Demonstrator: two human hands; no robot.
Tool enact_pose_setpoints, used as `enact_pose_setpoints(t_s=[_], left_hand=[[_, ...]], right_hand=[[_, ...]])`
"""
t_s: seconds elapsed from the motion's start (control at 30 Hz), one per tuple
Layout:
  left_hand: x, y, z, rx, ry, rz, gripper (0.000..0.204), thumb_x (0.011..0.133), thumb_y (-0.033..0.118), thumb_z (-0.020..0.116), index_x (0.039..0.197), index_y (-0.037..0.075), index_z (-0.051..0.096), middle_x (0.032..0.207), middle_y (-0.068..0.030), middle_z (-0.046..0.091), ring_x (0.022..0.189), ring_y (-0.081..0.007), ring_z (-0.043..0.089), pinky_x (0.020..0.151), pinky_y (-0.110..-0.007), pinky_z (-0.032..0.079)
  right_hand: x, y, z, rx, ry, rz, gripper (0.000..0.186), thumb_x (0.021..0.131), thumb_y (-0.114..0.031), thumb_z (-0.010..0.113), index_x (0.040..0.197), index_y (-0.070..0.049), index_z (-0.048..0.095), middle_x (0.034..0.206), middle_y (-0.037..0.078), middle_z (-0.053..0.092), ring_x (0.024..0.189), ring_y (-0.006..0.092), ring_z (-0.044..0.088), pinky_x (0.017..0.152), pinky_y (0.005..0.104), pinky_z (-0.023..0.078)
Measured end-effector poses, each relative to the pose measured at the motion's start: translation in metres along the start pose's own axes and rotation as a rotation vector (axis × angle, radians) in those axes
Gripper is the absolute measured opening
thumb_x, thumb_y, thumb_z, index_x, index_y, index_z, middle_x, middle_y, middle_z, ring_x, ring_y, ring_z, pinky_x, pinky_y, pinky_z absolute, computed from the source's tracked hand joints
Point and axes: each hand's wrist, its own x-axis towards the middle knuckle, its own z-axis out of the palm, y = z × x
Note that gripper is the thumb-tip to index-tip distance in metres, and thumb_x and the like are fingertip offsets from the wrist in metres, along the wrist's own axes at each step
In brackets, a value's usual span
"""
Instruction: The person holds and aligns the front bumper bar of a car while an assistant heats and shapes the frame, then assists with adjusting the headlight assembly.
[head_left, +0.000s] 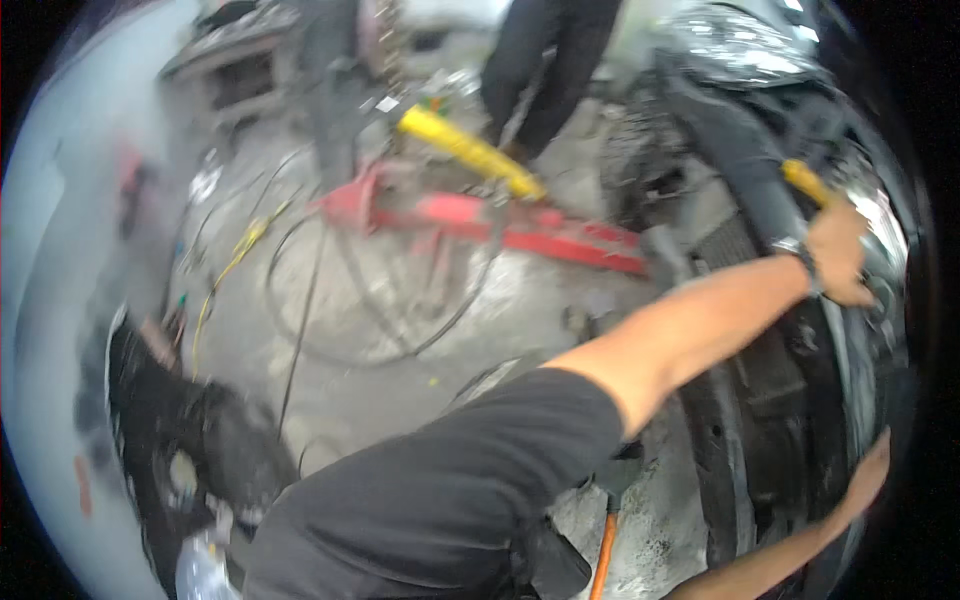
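My left arm, in a black short sleeve, reaches across to the vehicle's open front end on the right. My left hand, with a dark band at the wrist, is closed around a yellow stick-like handle. The handle's upper end sticks out past the hand, and the rest of the tool is hidden. Lower down at the right rim, my right hand lies at the vehicle's edge with its fingers stretched out, nothing visible in them. Motion blurs both hands somewhat.
A red steel beam stands on the grey floor, with a yellow cylinder above it. A black hose loops below. Someone's dark-trousered legs are at the back. An orange handle shows near my arm; a pale panel fills the left.
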Motion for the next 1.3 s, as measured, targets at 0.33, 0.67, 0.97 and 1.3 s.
enact_pose_setpoints(t_s=[0.33,0.67,0.97,1.3], left_hand=[[-0.015,0.014,-0.034,-0.168,0.089,0.107,0.046,0.08,0.054,0.065,0.068,0.011,0.076,0.134,-0.0171,0.052,0.128,-0.0337,0.04,0.116,-0.053,0.013],[-0.017,0.005,-0.043,-0.13,0.02,0.098,0.046,0.081,0.054,0.064,0.073,0.01,0.076,0.135,-0.0157,0.05,0.131,-0.0324,0.038,0.116,-0.054,0.014],[-0.018,0.004,-0.044,-0.115,0.003,0.101,0.048,0.082,0.054,0.064,0.072,0.009,0.076,0.139,-0.0176,0.047,0.133,-0.0327,0.037,0.116,-0.053,0.013],[-0.018,0.005,-0.046,-0.107,-0.011,0.077,0.049,0.083,0.056,0.063,0.072,0.009,0.075,0.14,-0.0178,0.046,0.133,-0.0331,0.036,0.116,-0.053,0.013]], right_hand=[[-0.03,-0.13,-0.078,0.083,0.166,0.287,0.048,0.101,-0.04,0.04,0.105,0.002,0.063,0.104,0.026,0.062,0.1,0.0439,0.058,0.083,0.0475,0.045],[-0.03,-0.155,-0.076,0.077,0.249,0.24,0.044,0.101,-0.033,0.041,0.087,0.003,0.061,0.092,0.026,0.062,0.088,0.0453,0.058,0.075,0.0508,0.044],[-0.03,-0.158,-0.076,0.035,0.257,0.206,0.041,0.101,-0.03,0.042,0.083,0.002,0.061,0.088,0.025,0.063,0.086,0.045,0.059,0.075,0.0527,0.045],[-0.031,-0.162,-0.079,0.027,0.27,0.187,0.041,0.1,-0.028,0.043,0.08,0.004,0.061,0.086,0.026,0.062,0.082,0.0449,0.059,0.073,0.0523,0.045]])
